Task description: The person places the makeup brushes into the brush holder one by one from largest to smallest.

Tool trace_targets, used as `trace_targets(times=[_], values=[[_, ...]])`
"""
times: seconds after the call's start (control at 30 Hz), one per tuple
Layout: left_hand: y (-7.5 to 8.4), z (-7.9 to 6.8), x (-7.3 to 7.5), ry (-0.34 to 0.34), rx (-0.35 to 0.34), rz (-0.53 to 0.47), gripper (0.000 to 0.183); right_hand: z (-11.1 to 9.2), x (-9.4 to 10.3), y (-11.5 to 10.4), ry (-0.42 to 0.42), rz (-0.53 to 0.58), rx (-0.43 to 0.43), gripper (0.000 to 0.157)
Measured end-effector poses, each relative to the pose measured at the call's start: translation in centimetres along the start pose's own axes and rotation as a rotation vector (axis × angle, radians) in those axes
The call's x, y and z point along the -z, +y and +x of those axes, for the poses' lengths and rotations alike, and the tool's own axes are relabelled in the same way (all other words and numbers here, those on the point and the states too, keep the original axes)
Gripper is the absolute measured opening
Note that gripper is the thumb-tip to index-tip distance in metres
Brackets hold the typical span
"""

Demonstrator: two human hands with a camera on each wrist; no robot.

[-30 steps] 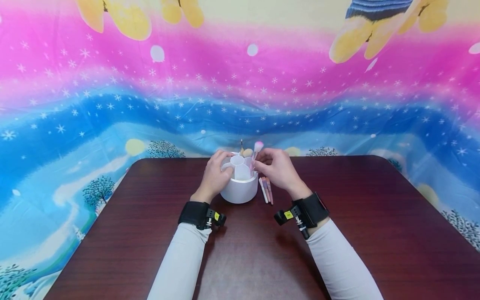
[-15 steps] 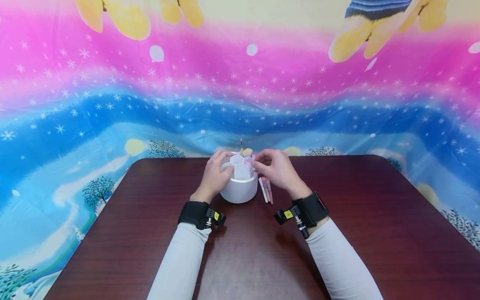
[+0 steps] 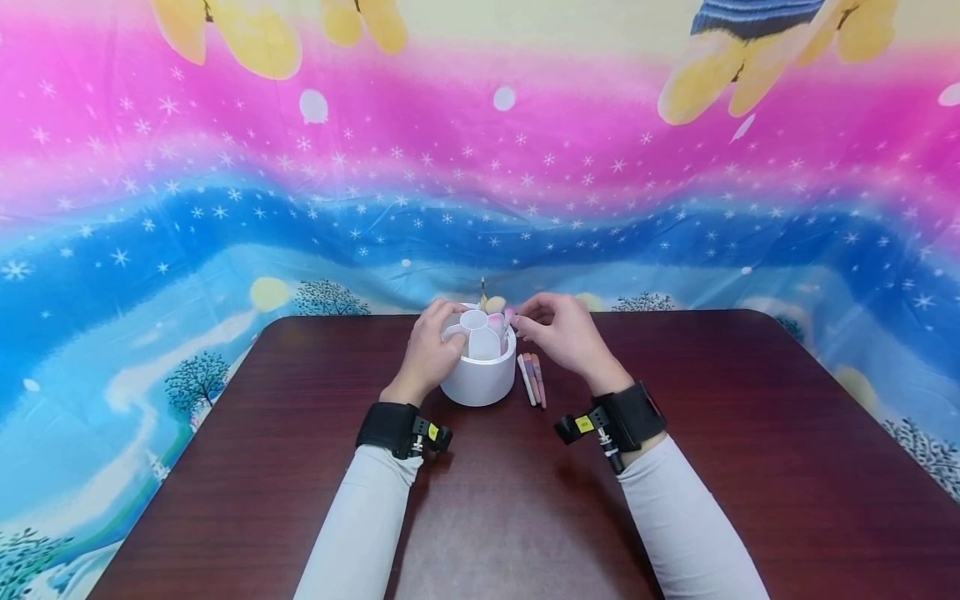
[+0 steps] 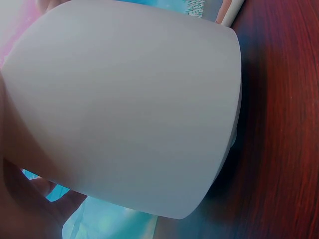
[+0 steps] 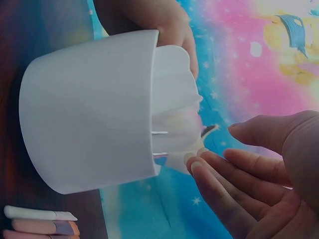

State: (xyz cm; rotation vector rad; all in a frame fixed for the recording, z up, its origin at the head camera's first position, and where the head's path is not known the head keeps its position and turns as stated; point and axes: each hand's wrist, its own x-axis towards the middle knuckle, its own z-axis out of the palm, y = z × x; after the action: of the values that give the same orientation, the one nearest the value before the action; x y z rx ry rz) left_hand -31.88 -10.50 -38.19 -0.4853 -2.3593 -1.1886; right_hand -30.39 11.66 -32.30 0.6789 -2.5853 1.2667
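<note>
A white round makeup brush holder with petal-shaped compartments stands on the table. My left hand grips its left side, thumb at the rim; in the left wrist view the holder's wall covers most of the fingers. Several makeup brushes stand in the far and right compartments, among them a pink-tipped brush and a tan-headed brush. My right hand is at the holder's right rim. In the right wrist view its thumb and fingers are apart, with nothing between them.
Several small makeup brushes lie side by side on the dark wooden table, just right of the holder. A patterned cloth hangs behind the table's far edge.
The pink-and-white makeup brush in my right hand has gone down into the holder's right side and been let go. My right hand has drawn slightly right. The left hand keeps its place.
</note>
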Motion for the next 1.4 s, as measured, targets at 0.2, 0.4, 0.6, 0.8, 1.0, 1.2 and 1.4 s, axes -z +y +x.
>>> trace_targets(times=[0.2, 0.4, 0.6, 0.8, 1.0, 1.2, 1.4], values=[[0.1, 0.0, 0.0, 0.003, -0.003, 0.010, 0.035, 0.0, 0.6, 0.3, 0.037, -0.045, -0.010, 0.013], [0.0, 0.1, 0.0, 0.001, 0.001, 0.008, 0.035, 0.0, 0.9, 1.2, 0.020, -0.123, -0.026, 0.014], [0.0, 0.0, 0.0, 0.001, 0.003, 0.020, 0.035, 0.0, 0.8, 2.1, -0.038, -0.177, -0.078, 0.013], [0.0, 0.0, 0.0, -0.003, 0.000, 0.011, 0.035, 0.0, 0.5, 3.0, -0.104, -0.255, -0.166, 0.016], [0.0, 0.0, 0.0, -0.008, 0.004, 0.018, 0.035, -0.1, 0.2, 3.4, -0.139, -0.298, -0.195, 0.016], [0.0, 0.0, -0.1, -0.007, 0.007, 0.013, 0.036, -0.2, -0.1, 4.1, -0.168, -0.342, -0.224, 0.016], [-0.1, 0.1, -0.1, -0.003, 0.004, 0.015, 0.035, -0.2, -0.7, 4.4, -0.236, -0.390, -0.255, 0.016]])
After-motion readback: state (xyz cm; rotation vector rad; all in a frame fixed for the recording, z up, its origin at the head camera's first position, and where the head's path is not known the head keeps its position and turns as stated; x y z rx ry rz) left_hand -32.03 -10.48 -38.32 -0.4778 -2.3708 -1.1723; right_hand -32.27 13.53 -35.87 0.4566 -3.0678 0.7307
